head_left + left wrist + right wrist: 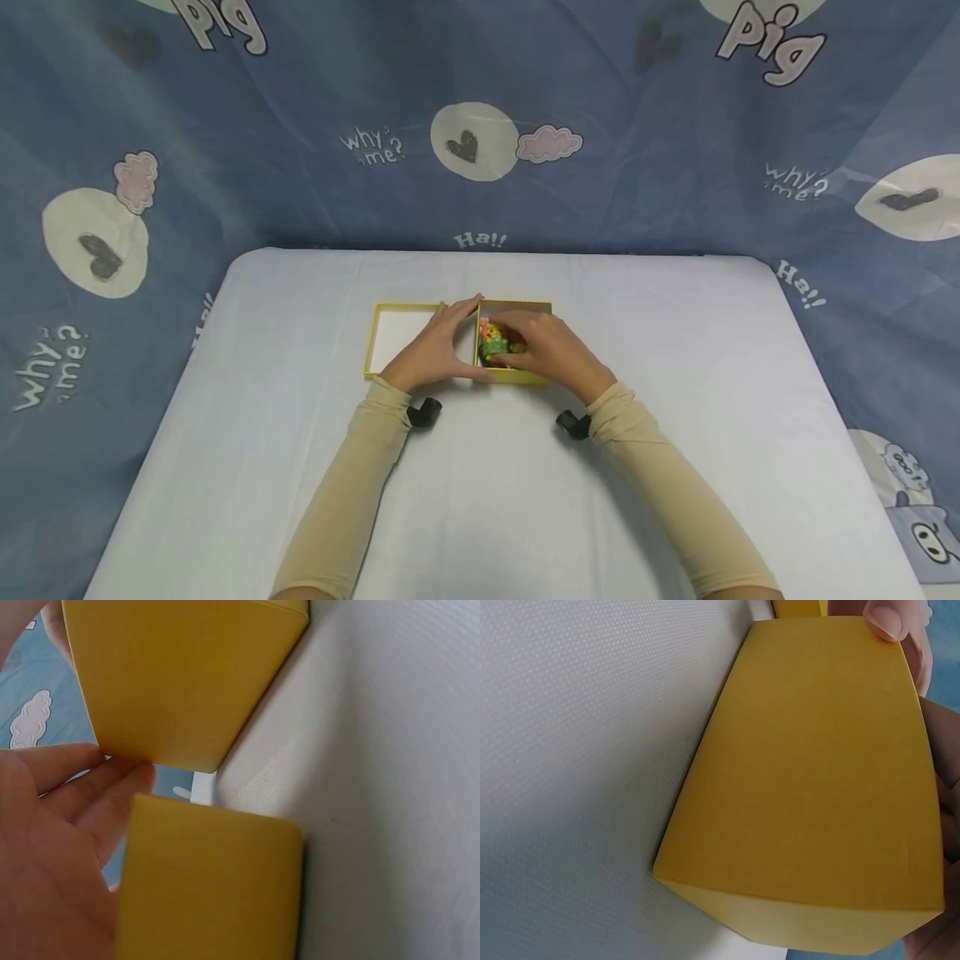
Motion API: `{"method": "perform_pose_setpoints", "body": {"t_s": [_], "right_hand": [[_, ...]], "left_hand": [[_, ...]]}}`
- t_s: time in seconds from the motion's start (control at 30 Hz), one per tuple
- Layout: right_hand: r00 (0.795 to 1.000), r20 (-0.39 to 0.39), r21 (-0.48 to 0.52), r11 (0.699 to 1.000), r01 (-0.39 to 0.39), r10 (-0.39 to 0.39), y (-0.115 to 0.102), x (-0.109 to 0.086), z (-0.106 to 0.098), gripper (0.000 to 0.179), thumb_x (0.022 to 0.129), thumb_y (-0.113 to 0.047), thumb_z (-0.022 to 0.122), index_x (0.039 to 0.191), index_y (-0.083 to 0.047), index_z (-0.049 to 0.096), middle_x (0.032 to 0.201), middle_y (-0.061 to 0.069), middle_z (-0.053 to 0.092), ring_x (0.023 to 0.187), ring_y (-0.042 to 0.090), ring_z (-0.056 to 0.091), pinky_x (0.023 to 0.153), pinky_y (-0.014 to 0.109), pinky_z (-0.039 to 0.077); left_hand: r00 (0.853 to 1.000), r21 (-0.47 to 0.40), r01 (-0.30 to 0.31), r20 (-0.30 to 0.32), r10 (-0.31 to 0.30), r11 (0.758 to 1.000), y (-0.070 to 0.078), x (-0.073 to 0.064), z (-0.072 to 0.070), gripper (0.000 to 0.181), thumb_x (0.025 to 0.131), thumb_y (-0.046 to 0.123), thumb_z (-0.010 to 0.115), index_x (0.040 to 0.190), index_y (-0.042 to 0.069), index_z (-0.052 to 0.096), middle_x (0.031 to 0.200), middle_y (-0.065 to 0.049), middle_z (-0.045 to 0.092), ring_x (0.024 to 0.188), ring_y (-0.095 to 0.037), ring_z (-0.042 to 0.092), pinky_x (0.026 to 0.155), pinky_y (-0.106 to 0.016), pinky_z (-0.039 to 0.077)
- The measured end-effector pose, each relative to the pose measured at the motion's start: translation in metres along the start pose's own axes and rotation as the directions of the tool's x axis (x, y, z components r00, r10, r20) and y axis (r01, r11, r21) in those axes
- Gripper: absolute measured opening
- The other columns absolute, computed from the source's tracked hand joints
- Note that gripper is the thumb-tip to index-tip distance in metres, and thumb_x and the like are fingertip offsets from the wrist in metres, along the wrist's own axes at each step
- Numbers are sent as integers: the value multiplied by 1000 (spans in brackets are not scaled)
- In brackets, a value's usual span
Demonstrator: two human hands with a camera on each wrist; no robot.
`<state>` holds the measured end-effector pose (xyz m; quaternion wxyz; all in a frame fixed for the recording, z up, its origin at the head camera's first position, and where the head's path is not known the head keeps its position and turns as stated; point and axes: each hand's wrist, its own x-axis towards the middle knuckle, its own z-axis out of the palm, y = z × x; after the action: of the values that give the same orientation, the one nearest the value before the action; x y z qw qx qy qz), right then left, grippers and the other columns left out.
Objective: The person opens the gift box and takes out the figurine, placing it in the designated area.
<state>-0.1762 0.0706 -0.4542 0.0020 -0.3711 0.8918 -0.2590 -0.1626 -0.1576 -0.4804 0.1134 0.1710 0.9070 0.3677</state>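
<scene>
A yellow box stands open on the table, with a small colourful toy figurine, green, yellow and pink, inside it. My left hand holds the box by its left side, thumb at the front corner and fingers at the back. In the right wrist view, the left thumb presses on the box's outer wall. My right hand reaches into the box, thumb and fingers around the figurine, partly covering it. Walls of the box hide the right fingertips in the right wrist view.
Left of the box, under my left hand, lies a shallower yellow-rimmed tray or lid with a white inside. Both sit on a white-covered table. A blue printed cloth hangs behind it and at the sides.
</scene>
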Motion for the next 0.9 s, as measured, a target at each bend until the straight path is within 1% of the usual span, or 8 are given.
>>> {"method": "perform_pose_setpoints", "body": {"t_s": [0.13, 0.33, 0.43, 0.63, 0.73, 0.83, 0.9], "right_hand": [[1000, -7, -5, 1000, 5, -5, 0, 1, 0, 51, 81, -36, 79, 125, -14, 64, 87, -6, 64, 73, 10, 57, 65, 24, 49], [1000, -15, -1, 1000, 10, -10, 0, 1, -1, 50, 80, -33, 80, 124, -13, 65, 90, -5, 66, 74, 10, 57, 66, 24, 49], [1000, -9, 3, 1000, 17, -17, 1, 1, -1, 49, 81, -32, 80, 123, -13, 65, 88, -5, 65, 73, 9, 56, 66, 24, 49], [999, -4, 12, 999, 35, -35, 3, 2, -2, 43, 80, -31, 81, 117, -16, 64, 81, -6, 61, 71, 8, 53, 62, 23, 47], [999, -3, 16, 999, 32, -32, 2, 2, -2, 46, 80, -31, 81, 119, -15, 65, 82, -6, 61, 71, 7, 54, 63, 23, 47], [1000, 0, 18, 999, 29, -29, 2, 2, -1, 48, 80, -31, 81, 122, -14, 65, 84, -6, 62, 71, 7, 54, 63, 24, 48], [1000, 5, 17, 1000, 24, -24, 2, 3, -1, 48, 80, -31, 81, 122, -14, 65, 84, -6, 63, 71, 7, 54, 64, 24, 48]], "left_hand": [[1000, 12, 2, -10, -2, 1000, 0, 0, 0, 126, 55, 77, 77, 156, 38, 13, 163, 1, 19, 151, -41, 2, 118, -63, 17], [999, 29, -27, -17, 27, 999, -2, 2, 1, 127, 56, 75, 78, 157, 32, 14, 163, -2, 21, 152, -37, 6, 122, -57, 14], [1000, 25, -20, -11, 21, 999, -2, 2, 1, 126, 56, 76, 77, 157, 34, 13, 163, -1, 20, 151, -37, 5, 121, -58, 15], [1000, 14, -17, -15, 17, 1000, -2, 3, 1, 127, 55, 78, 76, 157, 35, 14, 163, 0, 20, 151, -39, 3, 120, -59, 16], [1000, 9, -8, -16, 8, 1000, -1, 2, 1, 127, 54, 78, 76, 156, 35, 15, 163, 1, 20, 151, -41, 2, 119, -62, 17], [1000, 8, -7, -15, 7, 1000, -1, 2, 1, 127, 54, 79, 75, 157, 32, 16, 163, 3, 19, 151, -41, 2, 119, -62, 17], [1000, 8, -7, -13, 7, 1000, -1, 1, 1, 127, 54, 79, 75, 157, 33, 16, 163, 3, 19, 151, -41, 2, 119, -62, 17]]}}
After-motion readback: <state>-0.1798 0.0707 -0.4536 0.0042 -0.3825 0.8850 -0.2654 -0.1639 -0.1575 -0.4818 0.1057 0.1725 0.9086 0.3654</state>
